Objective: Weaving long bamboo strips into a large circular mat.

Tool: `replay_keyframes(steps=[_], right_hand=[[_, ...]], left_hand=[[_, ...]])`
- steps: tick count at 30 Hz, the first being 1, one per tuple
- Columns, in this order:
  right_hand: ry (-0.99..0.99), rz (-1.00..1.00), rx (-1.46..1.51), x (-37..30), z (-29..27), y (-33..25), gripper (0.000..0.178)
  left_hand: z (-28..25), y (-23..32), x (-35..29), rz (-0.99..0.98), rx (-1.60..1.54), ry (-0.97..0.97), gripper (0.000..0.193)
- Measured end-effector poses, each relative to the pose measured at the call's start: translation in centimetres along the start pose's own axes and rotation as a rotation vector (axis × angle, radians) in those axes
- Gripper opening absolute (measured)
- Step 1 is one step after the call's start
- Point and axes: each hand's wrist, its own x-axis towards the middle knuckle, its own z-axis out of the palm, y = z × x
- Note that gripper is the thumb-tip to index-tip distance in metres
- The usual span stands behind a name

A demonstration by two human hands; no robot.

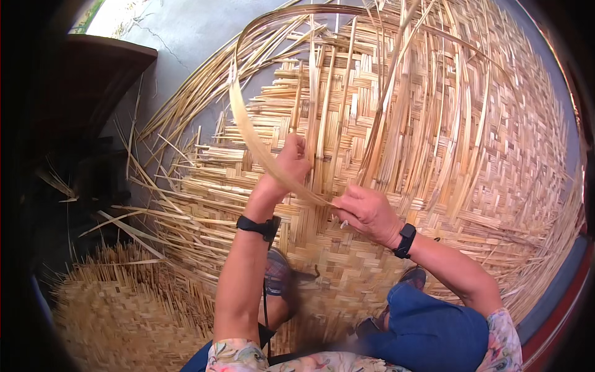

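Observation:
My right hand (369, 214) is closed in a pinch on the end of a long, flat split-reed strip (248, 127). From there the strip passes across my left wrist, rises to the far left and bends over in a wide loop. My left hand (291, 162) is closed, its fingers curled beside several upright strips (319, 130); what they hold is hidden. Under both hands lies a large woven mat (338, 248) in a crossing pattern, with loose strips standing out from its surface.
Unwoven strip ends (192, 186) fan out along the mat's left edge. Another woven piece (124, 310) lies at the lower left. A dark wooden piece of furniture (93, 80) stands at the left on the grey floor (186, 37). My feet and blue-trousered knee (427, 325) are on the mat.

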Motion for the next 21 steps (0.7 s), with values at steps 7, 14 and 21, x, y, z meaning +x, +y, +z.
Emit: replay_keyframes(steps=[7,14,21], right_hand=[[0.207,0.235,0.368,-0.9,2.4,1.1,0.018],[0.308,0.536,0.925,-1.3,3.2,1.0,0.016],[0.461,0.598,1.089,-3.2,4.4,0.8,0.018]], left_hand=[[-2.5,-0.5,-1.5,-0.073,-0.246,-0.036,0.044],[0.7,-0.4,-2.1,0.017,-0.328,0.182,0.033],[0.0,-1.7,-1.5,-0.06,-0.642,0.003,0.019]])
